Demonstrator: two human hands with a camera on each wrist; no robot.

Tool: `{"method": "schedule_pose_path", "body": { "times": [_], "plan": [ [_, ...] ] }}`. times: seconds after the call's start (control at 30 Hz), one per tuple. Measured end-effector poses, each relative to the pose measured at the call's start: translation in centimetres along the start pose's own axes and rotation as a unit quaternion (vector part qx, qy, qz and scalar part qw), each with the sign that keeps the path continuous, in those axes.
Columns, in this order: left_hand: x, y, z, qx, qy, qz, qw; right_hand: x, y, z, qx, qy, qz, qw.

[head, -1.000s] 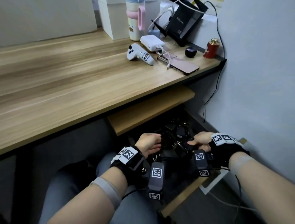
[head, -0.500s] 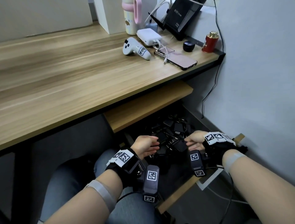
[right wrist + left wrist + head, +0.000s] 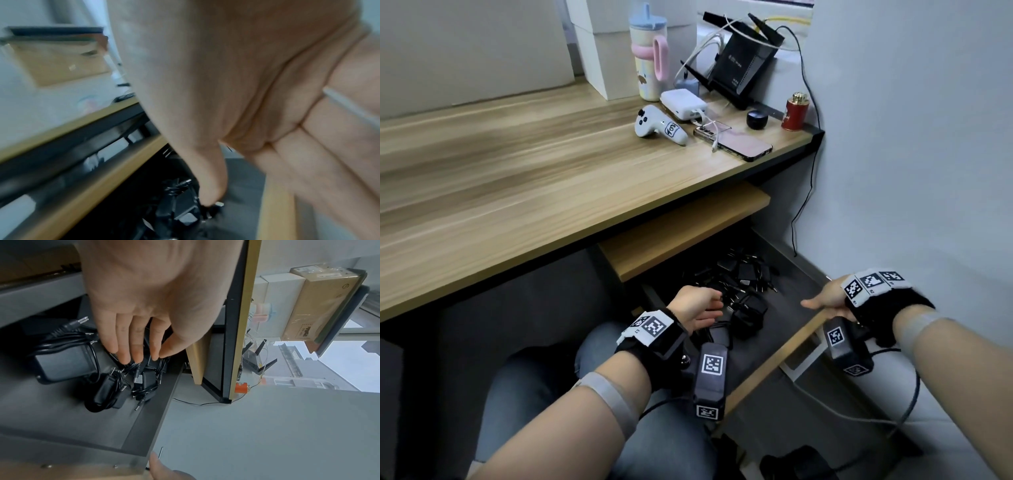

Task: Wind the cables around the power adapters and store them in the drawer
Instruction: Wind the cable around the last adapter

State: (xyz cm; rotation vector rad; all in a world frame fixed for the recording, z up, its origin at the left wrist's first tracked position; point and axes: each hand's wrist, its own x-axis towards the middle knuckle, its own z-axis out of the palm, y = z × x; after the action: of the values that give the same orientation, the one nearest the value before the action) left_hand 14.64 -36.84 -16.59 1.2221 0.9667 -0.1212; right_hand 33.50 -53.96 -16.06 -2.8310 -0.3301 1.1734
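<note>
The drawer is pulled out under the desk, with a dark grey floor and a wooden front. Several black power adapters with wound cables lie piled in its back left part. In the left wrist view a large adapter and a smaller one show cable wrapped round them. My left hand hovers over the pile with fingers relaxed and holds nothing; its fingertips are just above the adapters. My right hand is open at the drawer's front right corner, thumb pointing towards the pile.
A wooden shelf overhangs the drawer's back. On the desk lie a white controller, a phone, a power bank and a router. The wall runs close on the right. My legs are below the drawer.
Both hands have let go and drawn back from the adapter pile. The right hand has moved right to the drawer's front corner. The left hand has opened slightly.
</note>
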Motion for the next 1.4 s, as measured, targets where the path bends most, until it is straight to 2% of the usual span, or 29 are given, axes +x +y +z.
{"method": "schedule_pose_path", "body": {
  "times": [0.13,0.2,0.3,0.37,0.47,0.57,0.63,0.87,1.17,1.27,1.4],
  "plan": [
    [0.0,-0.3,-0.8,-0.01,0.007,0.007,1.0,5.9,2.3,0.9,0.171,-0.02,0.01,0.985],
    [0.0,-0.4,-1.5,-0.029,0.006,0.008,1.0,6.1,1.7,1.4,0.22,-0.04,0.045,0.974],
    [-0.2,-0.3,-2.8,-0.069,-0.001,-0.008,0.998,5.7,-0.4,1.8,0.302,-0.009,0.059,0.951],
    [-0.6,-0.1,-3.4,-0.106,-0.041,-0.048,0.992,7.5,-1.5,2.1,0.332,-0.007,0.042,0.942],
    [-1.4,0.0,-4.2,-0.13,-0.153,-0.122,0.972,4.9,-4.8,2.1,0.373,0.005,-0.027,0.927],
    [-1.3,-1.0,-4.6,-0.132,-0.19,-0.164,0.959,3.2,-7.2,2.5,0.413,-0.012,-0.026,0.91],
    [-0.8,-1.8,-4.7,-0.148,-0.174,-0.178,0.957,3.1,-8.2,2.7,0.459,-0.037,-0.017,0.888],
    [0.4,-1.6,-5.9,-0.165,-0.107,-0.114,0.974,2.6,-10.8,3.3,0.576,-0.062,-0.043,0.814],
    [2.2,-1.3,-6.6,-0.178,0.01,-0.054,0.983,2.4,-14.3,4.7,0.609,-0.09,-0.105,0.781],
    [2.6,-1.9,-6.9,-0.249,0.039,-0.065,0.966,2.7,-15.1,4.9,0.625,-0.087,-0.109,0.768],
    [3.5,-3.2,-7.5,-0.369,0.032,-0.057,0.927,3.2,-15.7,5.4,0.647,-0.076,-0.126,0.748]
  ]
}}
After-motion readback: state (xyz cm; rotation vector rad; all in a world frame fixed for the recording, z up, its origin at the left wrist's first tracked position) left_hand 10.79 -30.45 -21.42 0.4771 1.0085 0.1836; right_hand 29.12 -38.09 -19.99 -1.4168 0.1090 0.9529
